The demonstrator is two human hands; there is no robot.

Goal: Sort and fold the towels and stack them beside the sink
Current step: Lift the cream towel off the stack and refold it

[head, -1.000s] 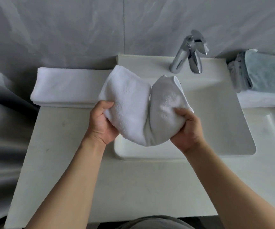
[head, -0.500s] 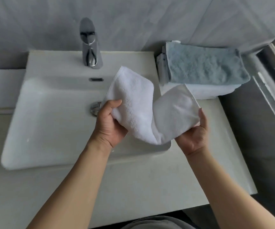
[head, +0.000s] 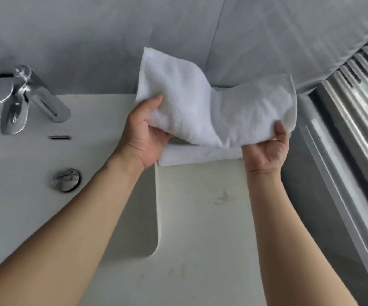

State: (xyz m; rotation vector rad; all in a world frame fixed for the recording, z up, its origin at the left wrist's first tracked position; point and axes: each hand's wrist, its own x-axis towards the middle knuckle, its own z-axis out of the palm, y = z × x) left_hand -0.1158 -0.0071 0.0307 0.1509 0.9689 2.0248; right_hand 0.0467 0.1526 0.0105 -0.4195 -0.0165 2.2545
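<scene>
A folded white towel (head: 202, 102) hangs in the air to the right of the white sink (head: 19, 155), sagging in the middle. My left hand (head: 144, 133) grips its left end, thumb on top. My right hand (head: 269, 146) holds its right end from below, palm up, with the fingers curled round the edge. Under the held towel lies a stack of towels on the counter; only the white bottom towel's front edge (head: 200, 156) shows, and the blue-grey towel on top is almost hidden.
The chrome tap (head: 21, 96) and the drain plug (head: 66, 180) are at the left. The pale counter (head: 202, 217) runs toward me beside the sink. A ribbed metal frame (head: 355, 120) borders the right. A grey wall stands behind.
Both hands carried the white towel rightward from over the sink to above the stack on the right counter. The towel now covers the blue-grey towel. The view swung right.
</scene>
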